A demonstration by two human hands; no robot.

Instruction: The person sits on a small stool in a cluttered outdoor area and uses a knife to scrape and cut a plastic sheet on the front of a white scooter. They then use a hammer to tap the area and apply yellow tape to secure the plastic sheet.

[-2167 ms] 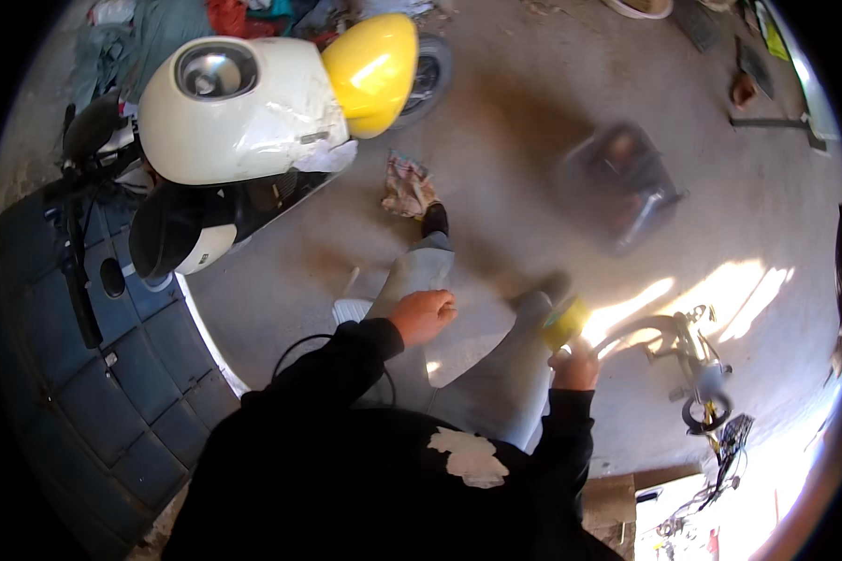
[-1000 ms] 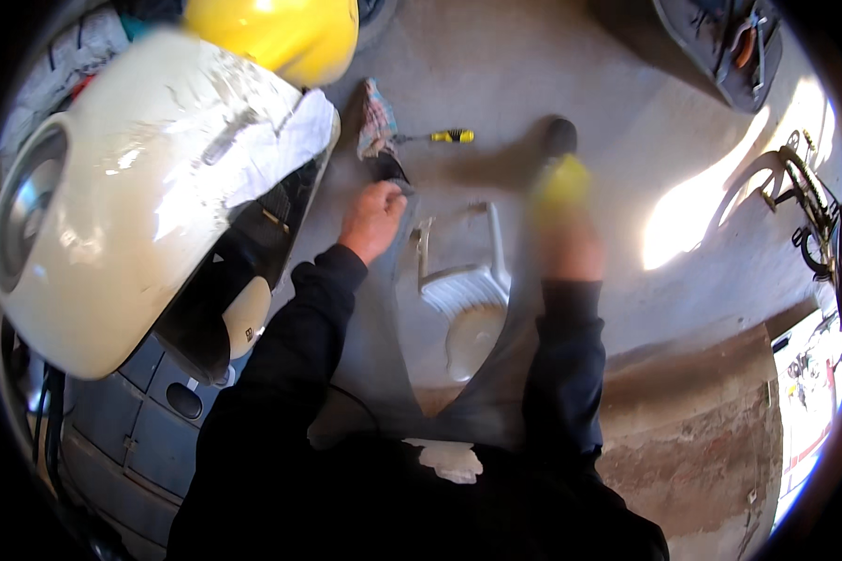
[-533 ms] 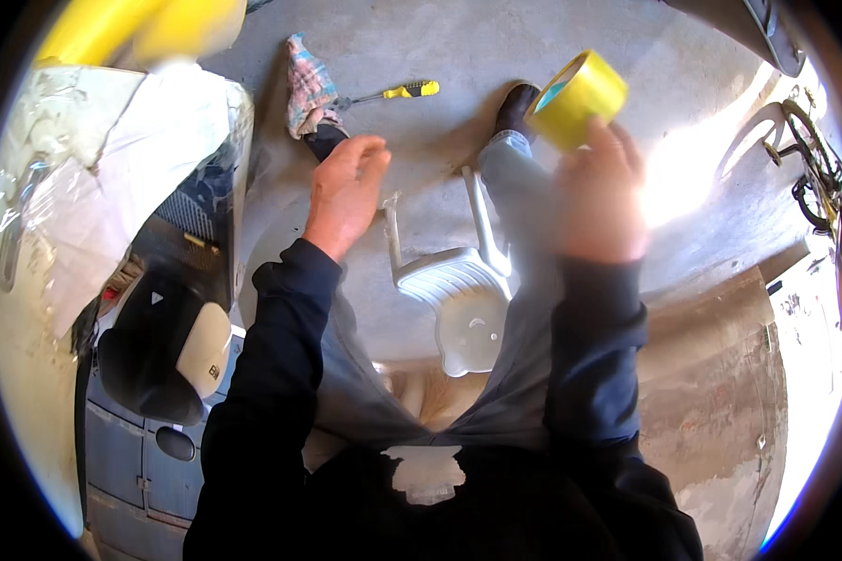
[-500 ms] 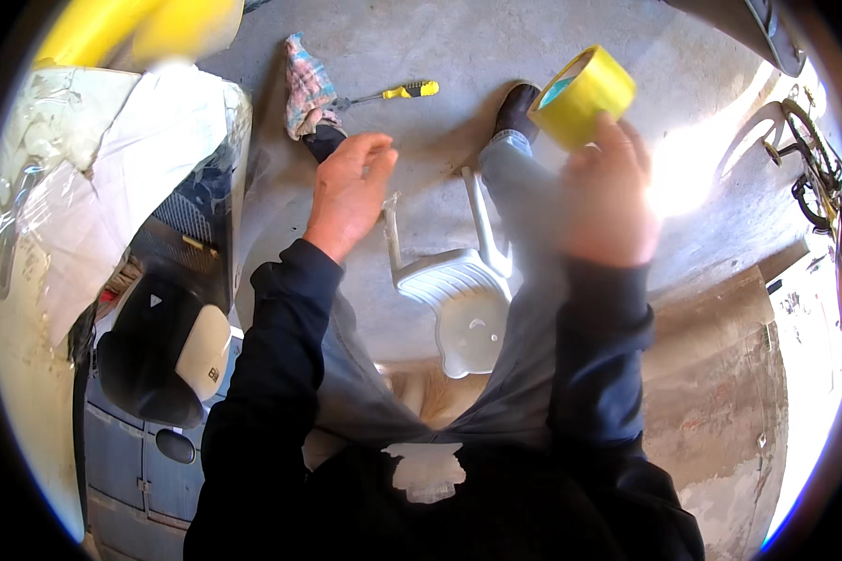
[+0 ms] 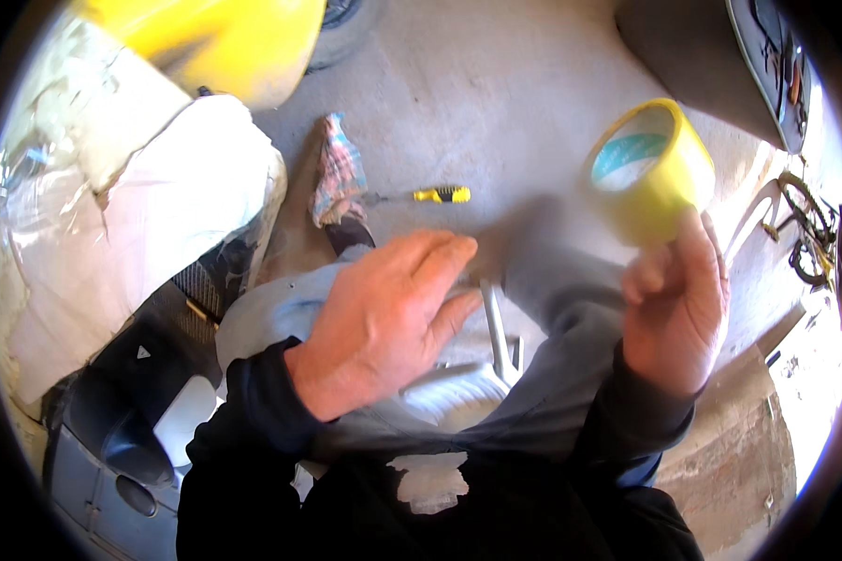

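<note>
A wide roll of yellow adhesive tape [image 5: 688, 173] with a teal and white core is pinched at its lower edge by my right hand [image 5: 678, 323], which holds it up at the right. My left hand [image 5: 379, 323] holds nothing. Its fingers stretch toward the right and the thumb stands apart, well away from the roll. Below it, between my legs, a white plastic chair [image 5: 458, 397] is partly hidden by my hand and thighs. On the floor beyond lie a yellow and black screwdriver [image 5: 442, 194] and a checked cloth [image 5: 340, 173], which rests by my left shoe.
At the left, white sheeting [image 5: 196, 178] covers a bulky object next to a yellow panel [image 5: 243, 47]. A black helmet-like item [image 5: 126, 421] sits nearer. To the right are a bicycle [image 5: 805, 224], a board [image 5: 744, 439] and a dark container [image 5: 683, 47].
Both my hands have risen closer to the view; the left moved right, the right carried the tape roll rightward. My legs have shifted, and the view has tilted forward.
</note>
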